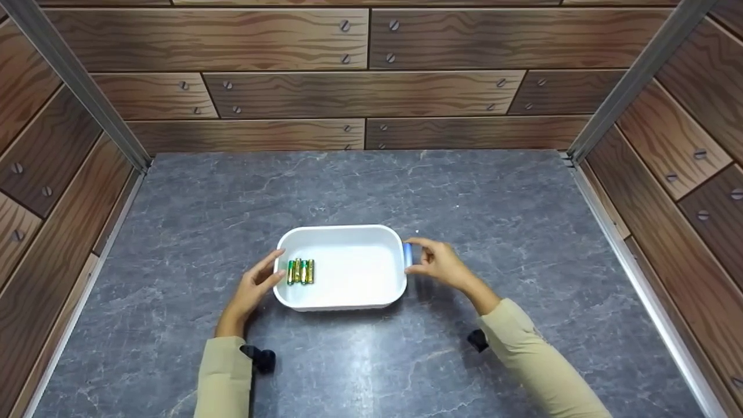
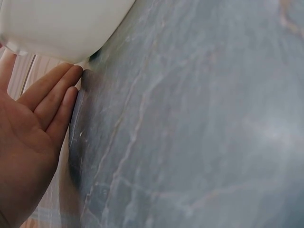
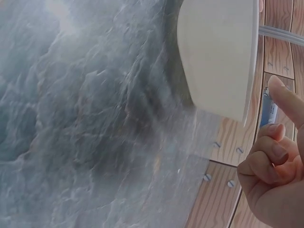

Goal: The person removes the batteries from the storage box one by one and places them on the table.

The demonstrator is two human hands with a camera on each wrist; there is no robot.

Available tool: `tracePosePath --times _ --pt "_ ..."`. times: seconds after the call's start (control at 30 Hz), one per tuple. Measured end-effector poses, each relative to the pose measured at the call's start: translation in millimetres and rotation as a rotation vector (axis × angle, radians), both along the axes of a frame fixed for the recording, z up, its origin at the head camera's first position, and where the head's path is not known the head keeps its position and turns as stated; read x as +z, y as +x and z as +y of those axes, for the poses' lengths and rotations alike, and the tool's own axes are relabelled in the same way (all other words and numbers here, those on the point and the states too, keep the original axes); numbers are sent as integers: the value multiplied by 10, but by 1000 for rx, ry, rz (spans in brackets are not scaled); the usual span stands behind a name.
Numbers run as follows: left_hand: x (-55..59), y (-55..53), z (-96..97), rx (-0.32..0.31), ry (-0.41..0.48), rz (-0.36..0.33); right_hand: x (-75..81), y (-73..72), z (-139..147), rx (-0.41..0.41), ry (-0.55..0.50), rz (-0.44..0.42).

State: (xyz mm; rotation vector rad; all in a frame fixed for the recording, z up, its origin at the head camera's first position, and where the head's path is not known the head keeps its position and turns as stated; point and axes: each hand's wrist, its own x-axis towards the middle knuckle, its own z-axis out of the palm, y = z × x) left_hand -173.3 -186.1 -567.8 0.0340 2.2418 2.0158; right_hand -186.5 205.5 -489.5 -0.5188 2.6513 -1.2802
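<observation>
A white rectangular tub [image 1: 360,267] with rounded corners sits between my hands. Several green-and-gold batteries [image 1: 300,271] lie side by side inside it, near the left wall. My left hand [image 1: 253,285] is at the tub's left end, thumb and index fingertips over the rim; the left wrist view shows its other fingers [image 2: 52,97] straight, tips right at the outer wall. Beside the right end, my right hand [image 1: 444,266] pinches a blue battery [image 3: 269,108] by its two ends between thumb and index finger. Its other fingers [image 3: 266,159] are curled in.
The tub stands on a grey marble-patterned table [image 1: 360,186]. Wood-print panels [image 1: 284,93] wall off the back and both sides, with metal posts [image 1: 93,98] at the corners. Black wrist devices [image 1: 264,360] show at the sleeves.
</observation>
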Motion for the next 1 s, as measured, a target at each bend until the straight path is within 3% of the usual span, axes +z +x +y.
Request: tracePosePath --times 1.0 --pt "28 9 12 11 -15 -36 -409 -68 294 -84 91 -122"
